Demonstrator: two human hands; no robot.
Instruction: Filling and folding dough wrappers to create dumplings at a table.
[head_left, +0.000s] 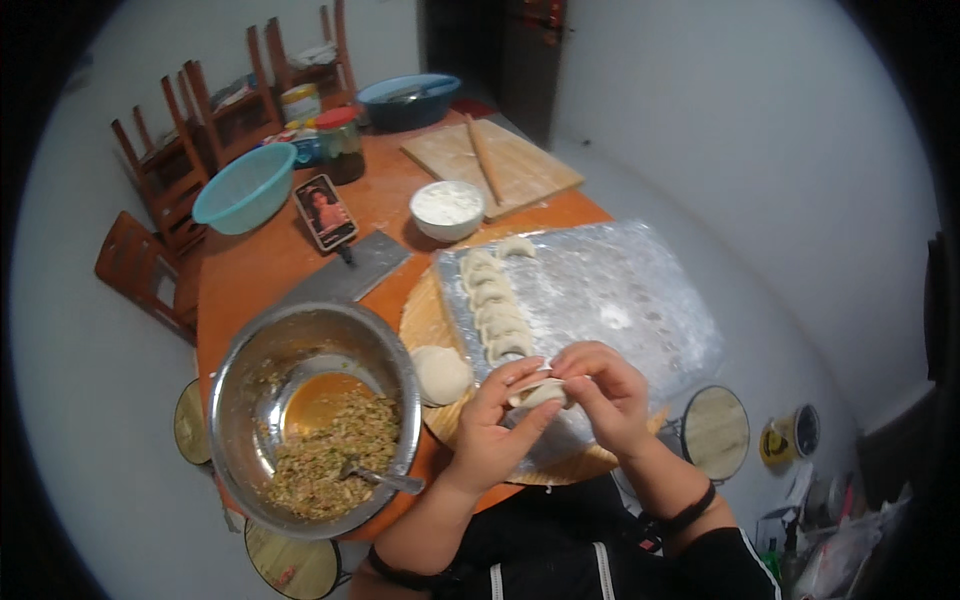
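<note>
Between my two hands is a dumpling, its wrapper folded over and partly open on the left, with filling showing. My left hand supports it from the left, thumb in front. The fingers of my right hand pinch its right end and upper edge. Beyond my hands, a floured, plastic-wrapped tray carries a row of folded dumplings along its left side. A stack of round dough wrappers lies left of my left hand. Farther left, a steel basin holds minced filling with a spoon in it.
A bowl of flour, a cleaver and a propped phone stand farther back on the wooden table. Behind are a rolling pin on a board, a turquoise colander, a red-lidded jar and a blue basin.
</note>
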